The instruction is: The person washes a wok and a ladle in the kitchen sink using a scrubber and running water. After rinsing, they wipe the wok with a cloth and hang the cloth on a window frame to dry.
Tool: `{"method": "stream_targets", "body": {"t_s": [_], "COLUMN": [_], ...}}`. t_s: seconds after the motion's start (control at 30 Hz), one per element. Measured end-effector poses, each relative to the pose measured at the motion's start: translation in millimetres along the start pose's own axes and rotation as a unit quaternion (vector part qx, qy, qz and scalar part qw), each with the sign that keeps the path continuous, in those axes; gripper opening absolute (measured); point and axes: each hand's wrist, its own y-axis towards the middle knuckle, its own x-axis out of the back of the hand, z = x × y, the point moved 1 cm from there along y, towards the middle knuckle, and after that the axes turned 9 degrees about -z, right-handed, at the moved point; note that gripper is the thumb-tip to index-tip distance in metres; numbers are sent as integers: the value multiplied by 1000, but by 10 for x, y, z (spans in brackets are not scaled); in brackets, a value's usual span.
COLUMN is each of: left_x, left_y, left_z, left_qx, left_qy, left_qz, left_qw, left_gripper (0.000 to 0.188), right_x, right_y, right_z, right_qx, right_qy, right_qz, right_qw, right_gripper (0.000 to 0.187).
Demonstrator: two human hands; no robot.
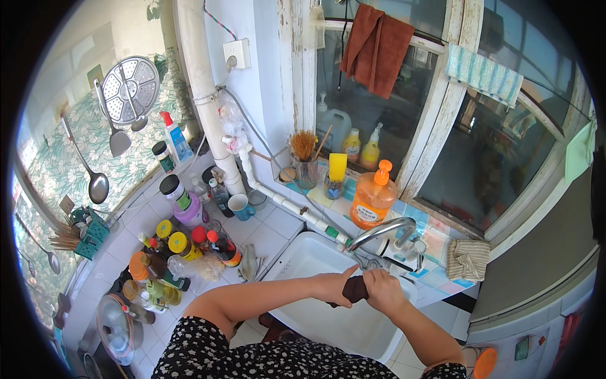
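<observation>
Sink basin (303, 252) open leftward; faucet (380, 230) crowds the right.

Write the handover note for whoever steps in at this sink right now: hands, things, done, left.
Left hand: gripping one end of the dark brown cloth.
Right hand: closed on the other end.
Cloth is held bunched over the white square sink, just below the curved metal tap; no water visible running.
Orange pump soap bottle stands on the sill behind.
Done: cloth in hand.
Left: cannot tell from this view.

Both hands cover most of the dark brown cloth (355, 289), hiding its shape.
</observation>
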Motion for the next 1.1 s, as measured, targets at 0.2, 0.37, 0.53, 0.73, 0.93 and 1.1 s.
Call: {"method": "stream_targets", "body": {"t_s": [0.2, 0.37, 0.53, 0.73, 0.93, 1.1], "left_x": [-202, -234, -358, -283, -251, -295], "left_y": [-19, -16, 36, -81, -55, -198], "left_z": [191, 399, 499, 566, 531, 246], "left_qx": [-204, -268, -257, -82, 99, 147], "left_qy": [351, 372, 307, 24, -627, -683], "left_qz": [-238, -204, -216, -328, -36, 124], "left_qw": [882, 865, 890, 941, 772, 705], "left_gripper": [98, 88, 77, 59, 44, 35], "right_x": [-359, -590, -815, -410, -229, -45], "right_y": [-33, -153, -184, -128, -219, -161], "right_z": [84, 119, -19, -261, 165, 76], "right_qx": [-230, -390, -378, -423, -148, 134], "right_qy": [224, 518, 593, 769, 465, 3], "right_qz": [147, 291, 344, 133, -88, -178], "right_qw": [936, 704, 622, 461, 868, 975], "right_gripper": [27, 32, 48, 84, 88, 65]}}
